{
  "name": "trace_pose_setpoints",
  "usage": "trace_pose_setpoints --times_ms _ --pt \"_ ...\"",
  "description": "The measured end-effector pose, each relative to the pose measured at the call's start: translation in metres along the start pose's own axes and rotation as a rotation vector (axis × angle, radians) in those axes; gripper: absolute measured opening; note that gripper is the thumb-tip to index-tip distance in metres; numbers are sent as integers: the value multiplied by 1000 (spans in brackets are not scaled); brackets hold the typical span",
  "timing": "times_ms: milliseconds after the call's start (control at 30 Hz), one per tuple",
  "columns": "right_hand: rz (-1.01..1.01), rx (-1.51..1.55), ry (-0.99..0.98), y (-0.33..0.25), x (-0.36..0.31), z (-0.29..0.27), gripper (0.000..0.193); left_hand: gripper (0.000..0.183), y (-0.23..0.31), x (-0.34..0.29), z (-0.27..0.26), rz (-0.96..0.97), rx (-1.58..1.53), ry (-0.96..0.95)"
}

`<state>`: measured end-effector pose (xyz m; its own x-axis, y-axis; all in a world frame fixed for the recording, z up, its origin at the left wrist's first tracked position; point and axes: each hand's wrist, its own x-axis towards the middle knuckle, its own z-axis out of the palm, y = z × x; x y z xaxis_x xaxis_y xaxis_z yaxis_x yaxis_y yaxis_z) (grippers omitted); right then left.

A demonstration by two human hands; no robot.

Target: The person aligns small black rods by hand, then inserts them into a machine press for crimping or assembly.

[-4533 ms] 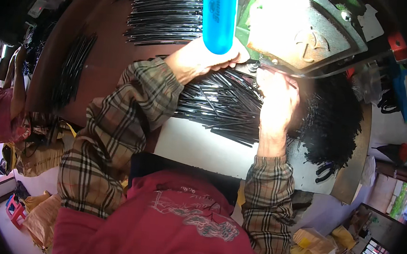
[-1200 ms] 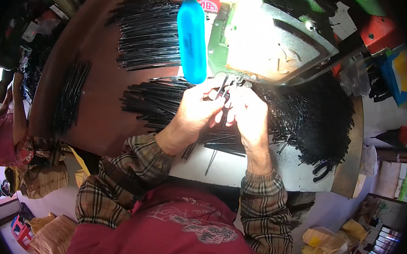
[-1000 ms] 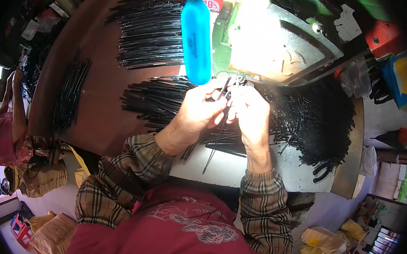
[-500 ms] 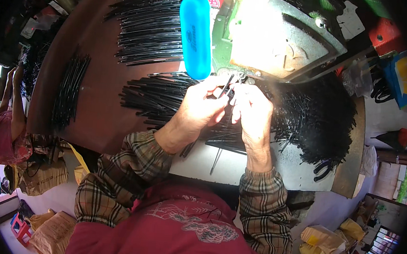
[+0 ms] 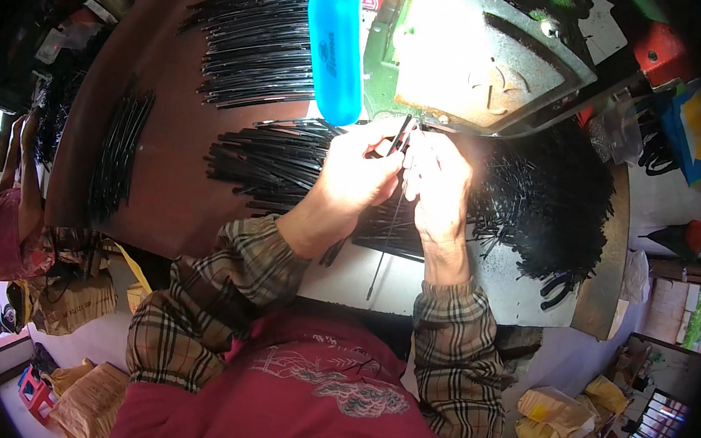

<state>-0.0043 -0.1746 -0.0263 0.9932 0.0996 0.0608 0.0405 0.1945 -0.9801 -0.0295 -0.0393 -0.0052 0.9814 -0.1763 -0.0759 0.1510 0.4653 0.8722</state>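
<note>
My left hand (image 5: 356, 170) is closed around a few thin black rods (image 5: 401, 132), their tips poking up past the thumb. Beside it, almost touching, my right hand (image 5: 436, 176) has its fingers pinched together under the lit edge of a green machine (image 5: 502, 74). A long slender dark rod (image 5: 382, 258) runs from between the hands down over the white table top (image 5: 329, 281). Its upper end is hidden at my right fingertips. Strong glare washes out the fingertips. Close behind my left hand hangs a blue bottle-shaped object (image 5: 336, 53).
Piles of black rods lie at the upper left (image 5: 257, 47), at the far left (image 5: 121, 156) and left of my hands (image 5: 268, 163). A dense black heap (image 5: 549, 202) covers the right side, with dark-handled pliers (image 5: 559, 291) at its front. Another person's arms (image 5: 26, 156) show far left.
The slender rod now shows longer between my hands and the table front. My left hand has shifted slightly right, and my right fingers have closed in near the machine edge.
</note>
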Motion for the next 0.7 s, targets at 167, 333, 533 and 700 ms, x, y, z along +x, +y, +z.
trace_pose_setpoints --times_ms 167,333,533,700 --pt "23 51 7 0 5 3 17 16 1 2 5 29 10 48" --pt "-13 182 -52 -3 4 0 17 20 -6 3 0 59 -5 -20" --pt "25 176 -33 -6 4 3 18 22 -6 1 -4 54 22 -49" --pt "18 188 -64 -6 6 2 19 25 3 -16 -5 -33 5 19"
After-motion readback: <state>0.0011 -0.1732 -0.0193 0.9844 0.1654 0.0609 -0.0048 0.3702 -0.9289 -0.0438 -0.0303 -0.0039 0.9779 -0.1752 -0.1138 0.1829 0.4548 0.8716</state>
